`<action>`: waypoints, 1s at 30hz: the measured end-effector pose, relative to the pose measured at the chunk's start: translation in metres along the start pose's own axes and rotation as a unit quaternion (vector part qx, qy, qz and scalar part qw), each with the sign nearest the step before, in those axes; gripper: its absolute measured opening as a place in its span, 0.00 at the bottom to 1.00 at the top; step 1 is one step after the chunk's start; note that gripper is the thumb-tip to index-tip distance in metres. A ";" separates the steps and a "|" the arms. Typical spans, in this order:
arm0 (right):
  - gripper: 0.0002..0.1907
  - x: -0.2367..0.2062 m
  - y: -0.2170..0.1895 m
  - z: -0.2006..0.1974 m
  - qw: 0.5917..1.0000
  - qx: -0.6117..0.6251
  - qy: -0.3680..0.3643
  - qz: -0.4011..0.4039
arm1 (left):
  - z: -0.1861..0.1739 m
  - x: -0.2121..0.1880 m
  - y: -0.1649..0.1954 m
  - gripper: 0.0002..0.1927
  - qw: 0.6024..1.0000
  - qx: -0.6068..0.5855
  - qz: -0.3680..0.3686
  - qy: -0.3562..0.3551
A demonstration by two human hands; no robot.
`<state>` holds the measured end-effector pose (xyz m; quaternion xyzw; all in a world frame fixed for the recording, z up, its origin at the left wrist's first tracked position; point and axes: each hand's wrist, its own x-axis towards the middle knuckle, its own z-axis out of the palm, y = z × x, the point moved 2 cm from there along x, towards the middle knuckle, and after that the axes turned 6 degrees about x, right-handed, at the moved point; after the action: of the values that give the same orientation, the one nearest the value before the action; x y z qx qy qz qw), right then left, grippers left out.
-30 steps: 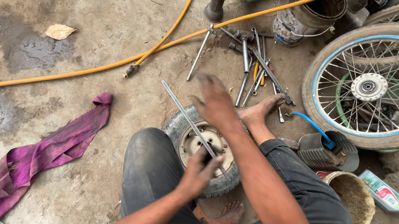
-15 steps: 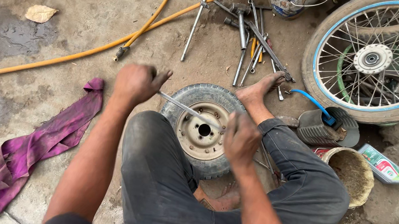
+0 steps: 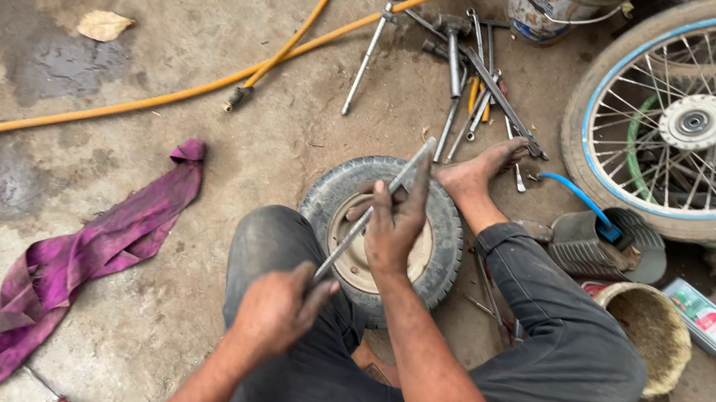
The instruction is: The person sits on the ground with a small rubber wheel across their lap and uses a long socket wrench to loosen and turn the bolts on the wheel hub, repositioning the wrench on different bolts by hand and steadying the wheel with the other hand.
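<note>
Tyre lever (image 3: 372,212) | now gripped by both hands: left (image 3: 277,308) low, right (image 3: 395,226) mid-bar | over small tyre (image 3: 446,231)

Lit evenly by soft, overcast-looking daylight, bright enough throughout, with no hard glare and only faint, diffuse shadows pooled under the small tyre (image 3: 381,232) and along the purple rag (image 3: 83,257). Mostly sharp across the concrete floor (image 3: 167,38), though slightly smeared by motion on the left hand (image 3: 274,310) and softened toward the bottom edge. Mildly bowed at the borders by the wide lens, noticeably around the spoked wheel (image 3: 696,121) at upper right.
</note>
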<state>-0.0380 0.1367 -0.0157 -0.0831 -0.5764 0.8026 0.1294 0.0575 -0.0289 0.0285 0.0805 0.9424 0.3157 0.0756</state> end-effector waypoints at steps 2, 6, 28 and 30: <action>0.36 0.019 0.001 -0.002 0.994 -0.037 -0.100 0.024 | -0.018 0.032 0.009 0.20 0.998 0.021 0.046 0.024; 0.16 0.075 0.016 -0.012 0.924 -0.073 -0.354 0.120 | -0.043 0.098 0.037 0.14 0.967 -0.007 0.193 0.165; 0.19 0.003 -0.061 -0.103 0.805 -0.517 -0.121 -0.266 | -0.029 0.151 0.002 0.22 0.958 0.217 0.095 0.164; 0.15 0.034 -0.059 -0.120 0.826 -0.414 -0.081 -0.374 | -0.024 0.121 0.007 0.23 0.957 0.228 0.091 0.153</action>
<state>-0.0295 0.2734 0.0016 0.1586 -0.8497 0.3826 0.3263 -0.0647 -0.0135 0.0403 0.1316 0.9784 0.1067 -0.1186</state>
